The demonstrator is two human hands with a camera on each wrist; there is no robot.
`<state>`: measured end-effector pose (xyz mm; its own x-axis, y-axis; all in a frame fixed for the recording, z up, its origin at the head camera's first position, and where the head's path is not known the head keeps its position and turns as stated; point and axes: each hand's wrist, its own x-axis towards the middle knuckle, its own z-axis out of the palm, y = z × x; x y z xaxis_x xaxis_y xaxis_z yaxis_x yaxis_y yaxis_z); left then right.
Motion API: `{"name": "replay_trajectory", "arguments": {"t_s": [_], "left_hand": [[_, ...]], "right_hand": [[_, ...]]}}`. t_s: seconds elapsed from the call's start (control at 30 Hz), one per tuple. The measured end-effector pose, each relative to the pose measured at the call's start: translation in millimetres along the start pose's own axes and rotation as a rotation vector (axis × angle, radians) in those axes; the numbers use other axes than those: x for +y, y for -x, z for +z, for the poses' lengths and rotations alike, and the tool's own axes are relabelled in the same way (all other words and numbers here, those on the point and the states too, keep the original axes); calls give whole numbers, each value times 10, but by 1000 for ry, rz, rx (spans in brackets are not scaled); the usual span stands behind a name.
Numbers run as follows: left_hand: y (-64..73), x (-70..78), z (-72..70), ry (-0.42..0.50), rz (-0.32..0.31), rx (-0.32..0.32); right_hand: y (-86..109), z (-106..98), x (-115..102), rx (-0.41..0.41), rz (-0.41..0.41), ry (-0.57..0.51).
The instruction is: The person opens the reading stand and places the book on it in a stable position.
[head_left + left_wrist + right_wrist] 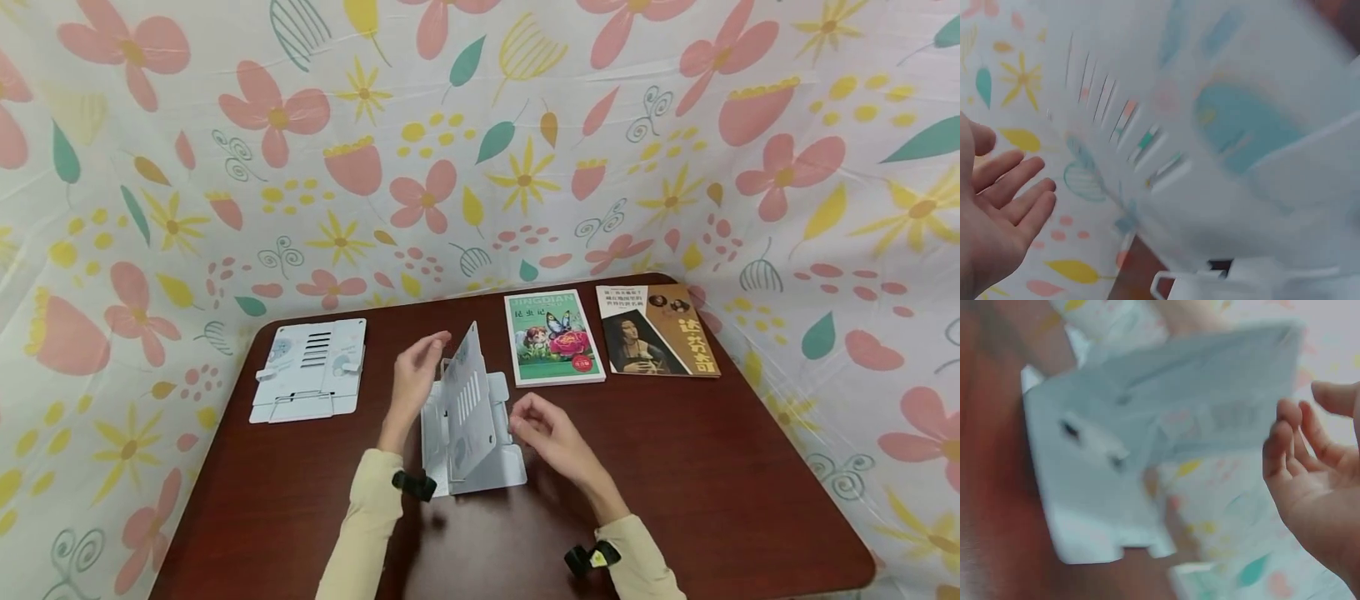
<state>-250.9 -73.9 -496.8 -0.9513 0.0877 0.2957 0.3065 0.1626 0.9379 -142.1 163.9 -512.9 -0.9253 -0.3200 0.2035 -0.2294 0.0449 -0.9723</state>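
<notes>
A white metal book stand with slots and pale blue prints stands partly unfolded at the middle of the table. Its slotted panel rises steeply from the flat base. On the left of that panel is my left hand, fingers loosely extended and holding nothing; the left wrist view shows this hand apart from the panel. To the right of the stand hovers my right hand, its fingers loosely bent around nothing. The right wrist view is blurred, with the fingers near the panel's edge; whether they touch it I cannot tell.
A similar stand lies folded flat at the table's left. Behind and to the right lie a green-covered book and a book with a portrait cover. A flower-patterned cloth hangs behind the dark red-brown table.
</notes>
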Motion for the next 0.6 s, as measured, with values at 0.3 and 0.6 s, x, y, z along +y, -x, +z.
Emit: {"name": "replay_trajectory", "arguments": {"t_s": [0.3,0.6], "left_hand": [[-251,-154,-16,-73,-134,-165],[-214,-145,-44,-49,-179,-189]], "right_hand": [[95,188,-357,-50,-100,186],[104,213,-314,4,-65,186]]}}
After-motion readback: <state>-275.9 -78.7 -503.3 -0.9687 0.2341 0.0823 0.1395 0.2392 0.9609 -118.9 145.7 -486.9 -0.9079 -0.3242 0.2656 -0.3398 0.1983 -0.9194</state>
